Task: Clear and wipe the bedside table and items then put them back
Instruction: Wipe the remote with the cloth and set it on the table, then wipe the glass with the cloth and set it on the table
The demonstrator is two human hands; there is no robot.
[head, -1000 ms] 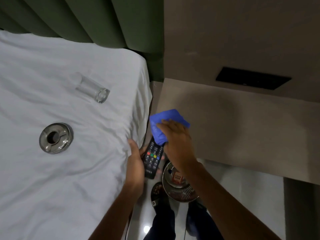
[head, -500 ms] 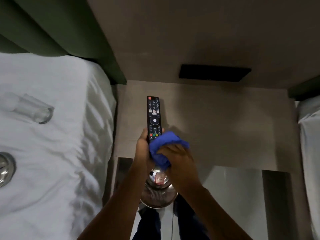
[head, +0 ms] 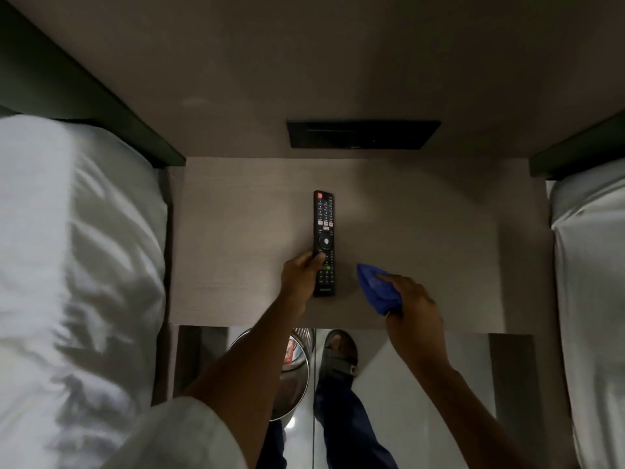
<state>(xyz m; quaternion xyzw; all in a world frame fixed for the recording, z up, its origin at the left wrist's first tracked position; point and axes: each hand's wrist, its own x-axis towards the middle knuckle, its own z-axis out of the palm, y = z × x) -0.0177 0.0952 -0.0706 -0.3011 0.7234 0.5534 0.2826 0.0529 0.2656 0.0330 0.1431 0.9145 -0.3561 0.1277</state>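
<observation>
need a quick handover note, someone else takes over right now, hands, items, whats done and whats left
Left hand: gripping the lower end of the remote, which lies lengthwise at the middle of the bedside table, buttons up.
Right hand: holding the bunched blue cloth just right of the remote, above the table's front.
Done: remote is back on the table.
Left: let go of the remote. Any other items are out of view, so check the beds for them, wipe and return them.

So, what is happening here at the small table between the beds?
A person is putting a remote control on the bedside table. The left hand grips the remote's lower end, with the remote lying flat along the tabletop. The right hand holds a bunched blue cloth just beside it.
</observation>
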